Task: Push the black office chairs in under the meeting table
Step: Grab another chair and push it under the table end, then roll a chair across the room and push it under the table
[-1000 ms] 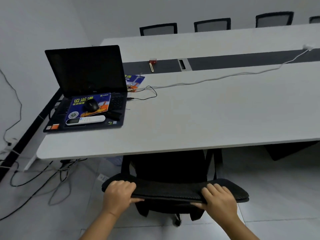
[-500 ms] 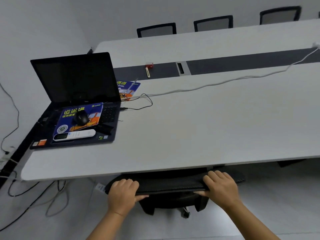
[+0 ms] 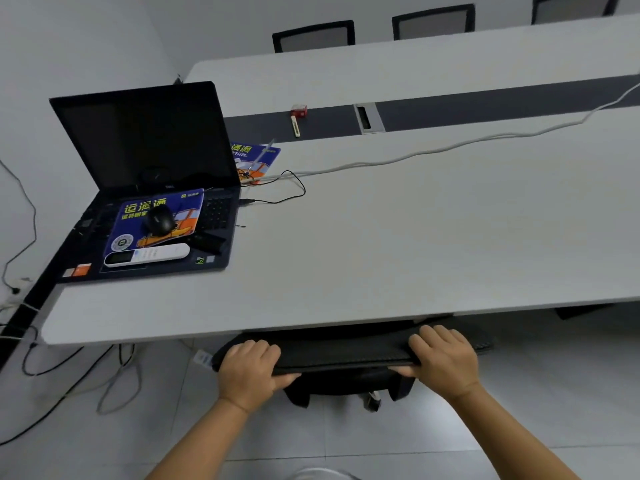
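Head view: both hands grip chair backrest top.

Dim, even room light with a cool grey cast — wide-angle view.

The counter reads flat grey with no hard glare; its near edge throws a soft shadow over the chair tucked below, where detail sinks into black. The floor shows a pale bright patch under the chair. The laptop screen is dark with faint reflections. Straight edges bow toward the frame's borders — clear lens distortion. The picture is slightly soft throughout, with the far chairs a little hazy.
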`<action>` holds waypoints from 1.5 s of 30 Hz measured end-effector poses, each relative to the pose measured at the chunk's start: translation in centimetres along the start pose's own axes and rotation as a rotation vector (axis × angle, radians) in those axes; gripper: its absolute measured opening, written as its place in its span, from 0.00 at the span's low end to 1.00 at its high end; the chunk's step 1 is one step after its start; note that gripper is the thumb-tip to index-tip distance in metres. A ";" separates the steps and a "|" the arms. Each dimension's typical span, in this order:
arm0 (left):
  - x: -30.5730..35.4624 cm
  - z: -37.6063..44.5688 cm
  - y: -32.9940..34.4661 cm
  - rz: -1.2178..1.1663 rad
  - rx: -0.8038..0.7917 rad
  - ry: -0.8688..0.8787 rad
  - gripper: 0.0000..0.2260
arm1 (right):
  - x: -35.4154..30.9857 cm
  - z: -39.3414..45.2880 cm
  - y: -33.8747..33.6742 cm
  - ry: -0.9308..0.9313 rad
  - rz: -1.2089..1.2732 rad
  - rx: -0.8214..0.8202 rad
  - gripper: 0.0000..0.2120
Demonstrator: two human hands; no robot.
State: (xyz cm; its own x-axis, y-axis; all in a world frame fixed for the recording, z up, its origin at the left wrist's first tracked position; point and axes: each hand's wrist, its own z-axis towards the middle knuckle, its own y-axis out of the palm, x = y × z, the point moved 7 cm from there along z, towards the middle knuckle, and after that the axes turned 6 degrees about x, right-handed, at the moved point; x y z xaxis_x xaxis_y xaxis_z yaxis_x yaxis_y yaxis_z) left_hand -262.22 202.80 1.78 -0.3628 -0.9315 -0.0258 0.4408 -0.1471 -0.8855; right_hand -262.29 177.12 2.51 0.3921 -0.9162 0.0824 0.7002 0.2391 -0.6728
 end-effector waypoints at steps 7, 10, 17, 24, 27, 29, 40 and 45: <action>0.8 0.2 -0.4 -0.235 -0.401 -0.104 0.34 | 0.5 -0.2 -1.0 0.262 0.055 -0.176 0.35; 1.5 1.0 -0.6 -0.523 -0.494 -0.117 0.29 | -0.5 -1.6 -1.7 0.459 0.051 -0.247 0.35; 9.5 3.4 -1.7 -0.992 -0.413 0.252 0.13 | -5.9 -5.5 -5.6 1.134 0.219 -0.222 0.32; 18.2 -6.6 -1.6 -1.151 -1.031 0.646 0.10 | -18.7 -16.9 -14.1 1.728 0.024 -0.140 0.37; 19.4 -13.9 -2.4 -1.082 -1.315 0.824 0.10 | -27.0 -20.9 -18.5 1.935 -0.044 0.024 0.38; 19.5 -18.4 -3.2 -1.022 -1.436 0.890 0.12 | -33.4 -23.9 -21.5 2.145 -0.173 0.278 0.44; 20.3 -40.9 -14.5 -0.904 -1.543 1.285 0.12 | -62.3 -29.7 -29.5 2.521 -0.617 0.753 0.24; 21.4 -48.2 -21.0 -0.944 -1.525 1.471 0.13 | -65.4 -33.1 -34.9 2.536 -0.663 0.884 0.20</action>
State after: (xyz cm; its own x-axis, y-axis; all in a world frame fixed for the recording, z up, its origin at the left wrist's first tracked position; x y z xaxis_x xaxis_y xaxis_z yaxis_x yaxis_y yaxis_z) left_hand -318.81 201.96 -2.53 -0.4693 0.1093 0.8763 -0.6073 0.6805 -0.4101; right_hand -332.14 218.09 -3.78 -0.2417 0.6302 -0.7378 0.5578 -0.5319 -0.6371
